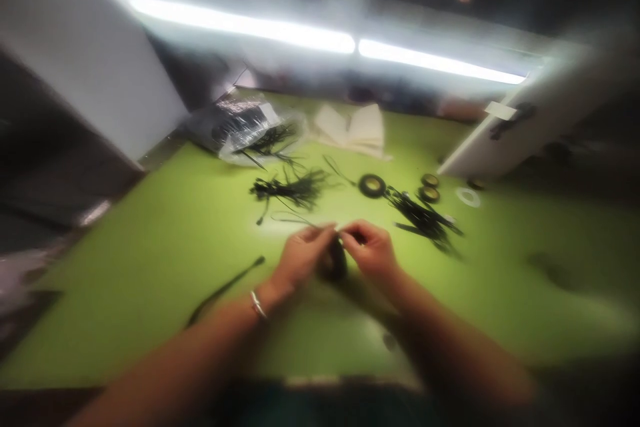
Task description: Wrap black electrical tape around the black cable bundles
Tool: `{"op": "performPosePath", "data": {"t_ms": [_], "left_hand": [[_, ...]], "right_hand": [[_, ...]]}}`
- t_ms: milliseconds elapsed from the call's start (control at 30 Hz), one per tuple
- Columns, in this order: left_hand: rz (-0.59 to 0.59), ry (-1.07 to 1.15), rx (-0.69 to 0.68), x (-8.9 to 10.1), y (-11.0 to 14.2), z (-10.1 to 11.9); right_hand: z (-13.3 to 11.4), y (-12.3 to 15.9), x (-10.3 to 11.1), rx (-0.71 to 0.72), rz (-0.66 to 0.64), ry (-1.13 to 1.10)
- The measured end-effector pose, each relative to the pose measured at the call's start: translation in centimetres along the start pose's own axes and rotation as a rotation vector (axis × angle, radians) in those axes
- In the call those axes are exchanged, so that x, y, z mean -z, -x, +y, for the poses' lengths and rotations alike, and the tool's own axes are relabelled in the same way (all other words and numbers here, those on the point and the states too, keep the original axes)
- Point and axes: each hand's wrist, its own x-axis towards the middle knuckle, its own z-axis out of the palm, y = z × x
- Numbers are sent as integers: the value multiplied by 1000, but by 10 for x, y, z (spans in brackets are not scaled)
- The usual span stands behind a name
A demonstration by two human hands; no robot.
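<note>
- Pinching with both hands, you hold something small and dark over the middle of the green table (150, 267); your left hand (300, 257) and right hand (370, 250) meet fingertip to fingertip.
- Between and just below your hands sits a dark round object (334, 263), too blurred to name; which fingers grip it cannot be told.
- Your left wrist wears a bracelet (258, 305).
- A long black strap (225, 290) lies on the table to the left of your left forearm, apart from it.
- Beyond your hands lie a loose black wire bundle (293, 190) and, to the right, a second black bundle (425, 217), both clear of your fingers.
- A black tape roll (373, 185) rests between those bundles, with two smaller rolls (429, 188) and a white ring (468, 197) further right.
- At the far edge sit a clear plastic bag (240, 127) of black pieces and some folded pale paper (353, 130).
</note>
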Motion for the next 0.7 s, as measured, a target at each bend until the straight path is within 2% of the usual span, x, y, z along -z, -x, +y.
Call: {"op": "performPosePath", "data": {"t_ms": [133,267,533,700], "left_hand": [[-104,-16,7,-1,0,1],[-160,-42,-56,-2,1,5],[-164,-42,-63,0,3,6],[-113,-111,-64,-2,6,7]], "right_hand": [[5,4,0,296,84,239],[11,4,1,437,82,365],[13,5,0,518,86,452],[6,6,0,457,44,452]]}}
